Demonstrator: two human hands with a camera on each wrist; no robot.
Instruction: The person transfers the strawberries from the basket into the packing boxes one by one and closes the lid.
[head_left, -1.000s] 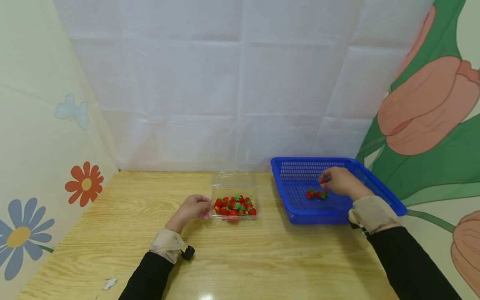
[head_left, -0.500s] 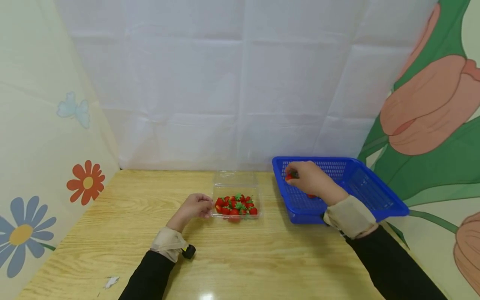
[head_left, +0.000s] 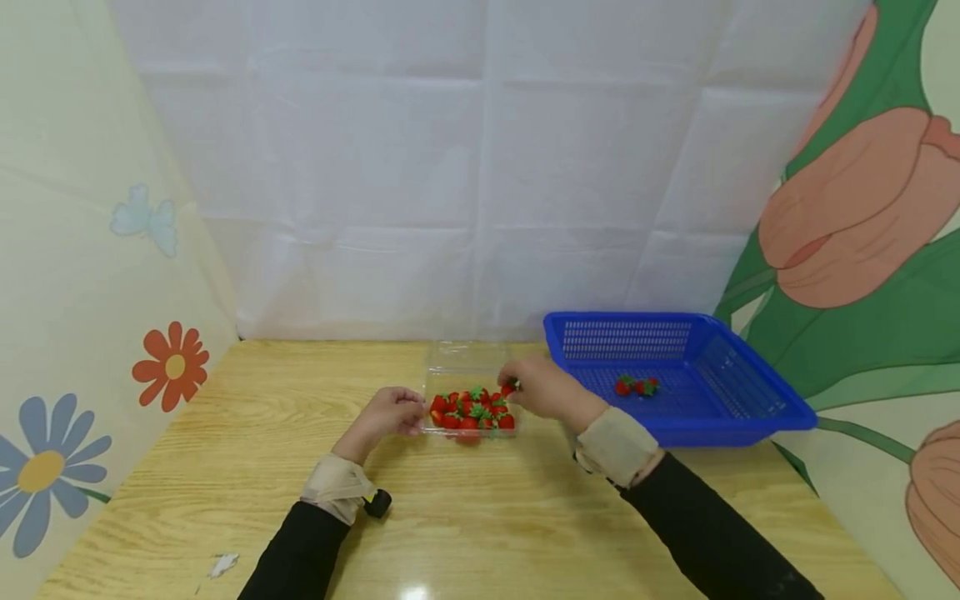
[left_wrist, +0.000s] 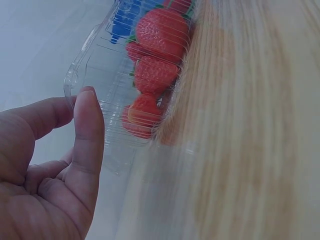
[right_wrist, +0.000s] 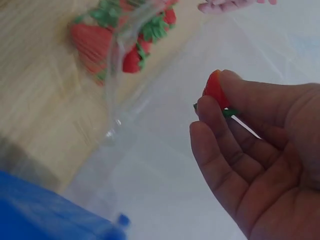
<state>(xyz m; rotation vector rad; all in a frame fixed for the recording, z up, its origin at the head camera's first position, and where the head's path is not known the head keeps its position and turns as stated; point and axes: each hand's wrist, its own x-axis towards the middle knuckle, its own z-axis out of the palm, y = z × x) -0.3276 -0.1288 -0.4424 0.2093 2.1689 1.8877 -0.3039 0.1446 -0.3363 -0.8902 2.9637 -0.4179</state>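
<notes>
A clear plastic clamshell box [head_left: 472, 432] with its lid raised stands on the table, holding several red strawberries [left_wrist: 162, 34] with green leaves. My left hand [head_left: 390, 412] pinches the rim at the box's left side between thumb and finger, as the left wrist view shows closely. Over the box's right edge, my right hand [head_left: 546, 388] holds a single strawberry [right_wrist: 216, 90] between thumb and fingertips. In the right wrist view its red tip points up and its green leaves sit lower, by the fingers.
A blue plastic basket [head_left: 731, 437] stands on the right of the wooden table [head_left: 480, 517], with a few strawberries [head_left: 637, 387] on its floor. A white sheet [head_left: 360, 183] hangs behind the table, and flower-patterned panels flank both sides.
My right hand has lifted a strawberry out of the blue basket and carried it left to the clear box. The left hand has stayed at the box's rim.
</notes>
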